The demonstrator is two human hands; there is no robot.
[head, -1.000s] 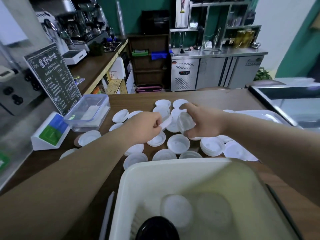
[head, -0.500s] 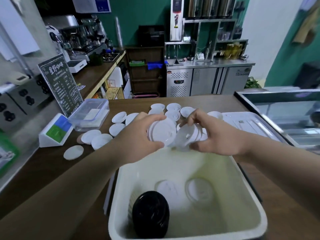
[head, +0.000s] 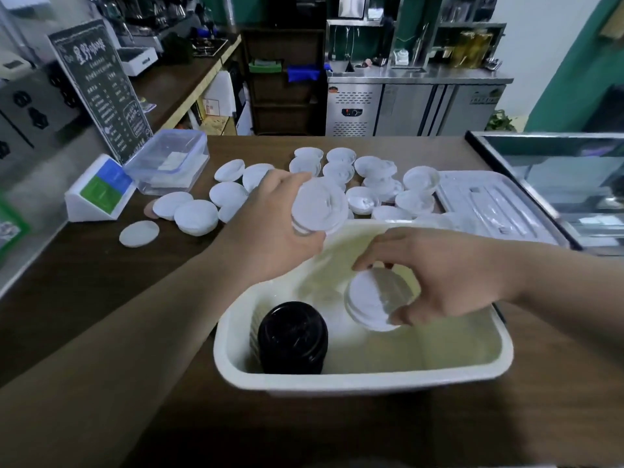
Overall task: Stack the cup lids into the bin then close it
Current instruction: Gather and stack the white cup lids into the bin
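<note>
My right hand [head: 449, 282] grasps a short stack of white round plastic cup lids [head: 369, 300], thumb under and fingers over its edges. The stack is tipped on its side, low inside the cream rectangular plastic bin [head: 371, 383] in the lower centre of the frame. My left hand [head: 270, 231] clutches a second white lid stack [head: 319, 206] at centre frame, just above the bin's far rim. The weak spot, I think, is the right-hand pinch. Thin nested lids held on edge could fan apart if I let go too high, and then they would lie scattered on the bin floor instead of stacked. The stack of black plastic lids [head: 292, 336] fills the bin's near left corner, so a careless set-down might knock it over or crowd it. My left stack hangs right at the rim, and a slip there could drop lids back onto the brown wooden counter [head: 101, 298] among the loose white lids [head: 196, 216] across the upper centre. The flat white ribbed panel [head: 489, 204] at right looks like the bin's cover, and stacks left tall or askew could keep it from seating.
</note>
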